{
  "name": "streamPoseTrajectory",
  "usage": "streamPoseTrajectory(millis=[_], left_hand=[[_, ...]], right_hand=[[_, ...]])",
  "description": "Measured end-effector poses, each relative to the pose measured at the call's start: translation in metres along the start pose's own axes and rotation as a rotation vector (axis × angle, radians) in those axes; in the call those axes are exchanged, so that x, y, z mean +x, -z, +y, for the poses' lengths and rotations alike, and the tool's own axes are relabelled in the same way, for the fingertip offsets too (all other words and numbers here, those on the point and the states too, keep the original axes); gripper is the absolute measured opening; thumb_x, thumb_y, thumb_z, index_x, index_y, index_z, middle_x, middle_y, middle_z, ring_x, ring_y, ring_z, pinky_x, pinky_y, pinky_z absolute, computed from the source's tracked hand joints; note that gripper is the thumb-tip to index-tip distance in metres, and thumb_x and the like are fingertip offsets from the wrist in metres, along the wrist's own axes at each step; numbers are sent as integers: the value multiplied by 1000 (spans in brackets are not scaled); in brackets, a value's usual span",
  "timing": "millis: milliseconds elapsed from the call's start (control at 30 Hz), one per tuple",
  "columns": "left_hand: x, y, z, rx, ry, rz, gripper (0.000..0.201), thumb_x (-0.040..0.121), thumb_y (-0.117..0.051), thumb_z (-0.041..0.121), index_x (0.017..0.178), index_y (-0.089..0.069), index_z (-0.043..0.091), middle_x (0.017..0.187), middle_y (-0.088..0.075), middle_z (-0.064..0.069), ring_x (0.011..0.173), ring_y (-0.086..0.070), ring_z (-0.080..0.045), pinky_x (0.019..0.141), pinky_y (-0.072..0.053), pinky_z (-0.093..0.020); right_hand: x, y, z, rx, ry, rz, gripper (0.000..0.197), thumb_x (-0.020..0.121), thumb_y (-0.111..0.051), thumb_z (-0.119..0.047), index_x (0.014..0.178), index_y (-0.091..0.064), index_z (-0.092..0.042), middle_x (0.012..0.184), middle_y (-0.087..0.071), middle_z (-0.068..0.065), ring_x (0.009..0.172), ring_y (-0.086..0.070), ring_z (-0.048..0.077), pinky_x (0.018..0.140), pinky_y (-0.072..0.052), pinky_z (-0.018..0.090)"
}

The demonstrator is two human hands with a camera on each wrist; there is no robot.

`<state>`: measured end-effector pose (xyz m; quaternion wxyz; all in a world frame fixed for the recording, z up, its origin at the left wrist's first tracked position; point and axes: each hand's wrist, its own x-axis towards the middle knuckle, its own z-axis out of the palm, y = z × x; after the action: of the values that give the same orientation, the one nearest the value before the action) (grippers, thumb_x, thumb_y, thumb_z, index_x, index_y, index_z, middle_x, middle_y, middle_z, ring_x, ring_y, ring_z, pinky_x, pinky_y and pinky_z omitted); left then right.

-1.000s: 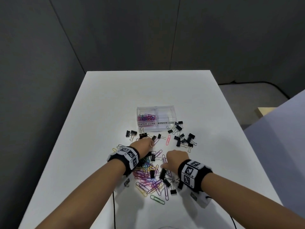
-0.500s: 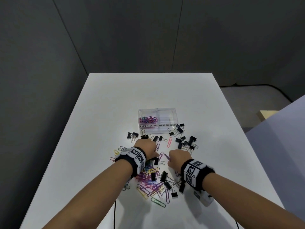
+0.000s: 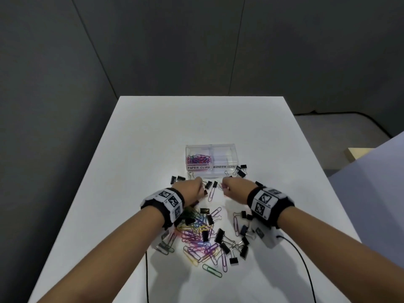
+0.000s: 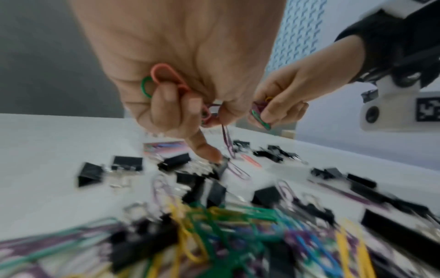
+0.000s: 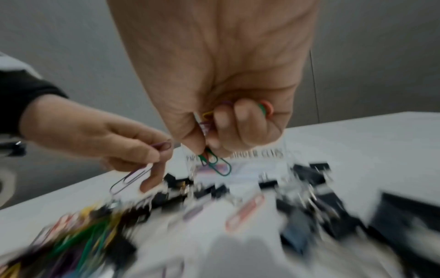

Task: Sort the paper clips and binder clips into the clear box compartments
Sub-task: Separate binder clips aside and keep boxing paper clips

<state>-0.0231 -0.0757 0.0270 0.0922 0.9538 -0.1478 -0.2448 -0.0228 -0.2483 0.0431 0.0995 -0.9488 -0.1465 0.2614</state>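
A clear two-compartment box (image 3: 234, 149) stands mid-table; its left side, labelled PAPER CLIPS, holds coloured paper clips (image 3: 198, 159), and the right side, labelled BINDER CLIPS, looks empty. My left hand (image 3: 189, 189) (image 4: 181, 105) grips several paper clips (image 4: 164, 77), pink, green and purple, just in front of the box. My right hand (image 3: 235, 186) (image 5: 228, 120) also pinches a bunch of paper clips (image 5: 215, 161), green and purple among them. A heap of coloured paper clips (image 3: 196, 235) mixed with black binder clips (image 3: 225, 241) lies nearer to me.
More black binder clips (image 3: 240, 170) are scattered right of the box and at its left front (image 3: 177, 178). A black cable (image 3: 301, 259) trails off the table's near edge. Grey walls enclose the white table (image 3: 153, 127), whose far half is bare.
Both hands have lifted off the heap and moved away from me toward the box, each carrying paper clips.
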Motion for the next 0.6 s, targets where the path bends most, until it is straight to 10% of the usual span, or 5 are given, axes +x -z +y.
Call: streamPoseTrajectory(millis=[433, 600], left_hand=[[-7, 28, -67, -10, 65, 3, 43, 102, -24, 41, 112, -55, 12, 109, -66, -9, 100, -61, -28, 80, -44, -33], [0, 31, -71, 8, 69, 16, 47, 102, -21, 39, 109, -58, 12, 104, -67, -10, 95, -62, -28, 79, -45, -33]], right_hand=[[103, 55, -51, -188, -24, 70, 28, 93, -37, -1, 116, -54, -4, 113, -63, 15, 82, -53, 26, 71, -45, 31], [113, 44, -48, -5, 67, 110, 45, 93, -46, -5, 137, -40, -13, 132, -54, 13, 116, -55, 28, 94, -46, 35]])
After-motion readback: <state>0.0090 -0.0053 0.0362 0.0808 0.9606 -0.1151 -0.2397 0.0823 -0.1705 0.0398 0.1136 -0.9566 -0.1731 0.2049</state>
